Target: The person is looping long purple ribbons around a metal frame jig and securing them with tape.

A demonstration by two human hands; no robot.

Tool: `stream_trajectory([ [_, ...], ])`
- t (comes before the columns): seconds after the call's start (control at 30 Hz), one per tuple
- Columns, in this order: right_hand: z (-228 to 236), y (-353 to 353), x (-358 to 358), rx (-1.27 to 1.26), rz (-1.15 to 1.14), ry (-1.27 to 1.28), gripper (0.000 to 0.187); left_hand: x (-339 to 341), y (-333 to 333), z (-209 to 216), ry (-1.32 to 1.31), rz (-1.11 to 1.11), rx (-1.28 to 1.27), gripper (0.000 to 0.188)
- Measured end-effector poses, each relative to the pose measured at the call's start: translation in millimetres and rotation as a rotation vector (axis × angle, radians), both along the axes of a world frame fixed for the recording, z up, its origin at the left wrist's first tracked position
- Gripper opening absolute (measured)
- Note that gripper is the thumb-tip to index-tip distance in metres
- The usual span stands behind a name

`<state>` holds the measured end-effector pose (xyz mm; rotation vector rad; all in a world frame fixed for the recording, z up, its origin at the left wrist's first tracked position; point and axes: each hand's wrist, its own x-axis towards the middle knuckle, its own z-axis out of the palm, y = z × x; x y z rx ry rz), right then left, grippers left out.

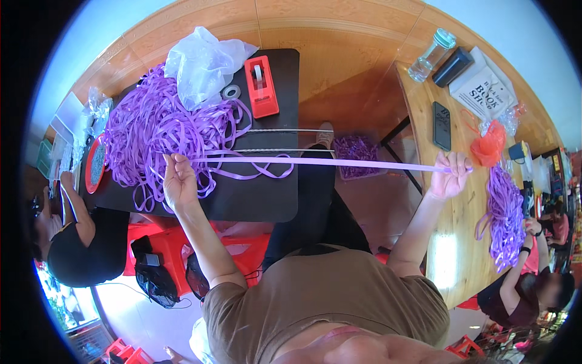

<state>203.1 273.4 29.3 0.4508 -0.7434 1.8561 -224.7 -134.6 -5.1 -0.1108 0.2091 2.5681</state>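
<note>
Ribbon (364, 163) runs in a nearly straight purple strip between the person's two hands, crossing from above the black desk (267, 203), past its right edge, to the wood desk (467, 212). The right hand (451, 173) has its grip closed on the strip, fingers curled around it, over the left edge of the wood desk. The left hand (180, 185) is raised over the near part of the black desk, its grip narrow; the strip meets it by the fingertips, but whether they pinch it cannot be told.

Behind the left hand, a tangled purple heap (136, 130) covers most of the black desk's left side, with loops trailing toward the near edge. A white bag (203, 67) lies on the heap at the far edge. Near the far right corner are a red tape dispenser (262, 91) and, just beside it, a tape roll (231, 91). A red tray (96, 164) sits at the left edge.

On the wood desk, a bottle (424, 57) stands near the far left corner, with a phone (442, 126) closer to the left edge. Beyond the right hand are a red bag (490, 145) and a purple bundle (505, 212), a co-worker's hand (533, 227) just beside the latter.
</note>
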Motion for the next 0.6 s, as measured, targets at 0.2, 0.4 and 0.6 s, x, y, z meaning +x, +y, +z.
stream_trajectory([
  [0.2, -10, 2, 3, -0.040, 0.005, -0.010, 0.006, 9, 12, 9, -0.021, 0.135, -0.152, 0.023],
  [0.4, -15, 5, 8, -0.066, 0.000, -0.020, 0.007, 6, 11, 4, 0.055, 0.057, -0.043, 0.032],
  [0.6, -19, 12, 13, -0.138, -0.010, 0.002, 0.007, 14, 15, 14, 0.307, 0.165, -0.376, 0.035],
])
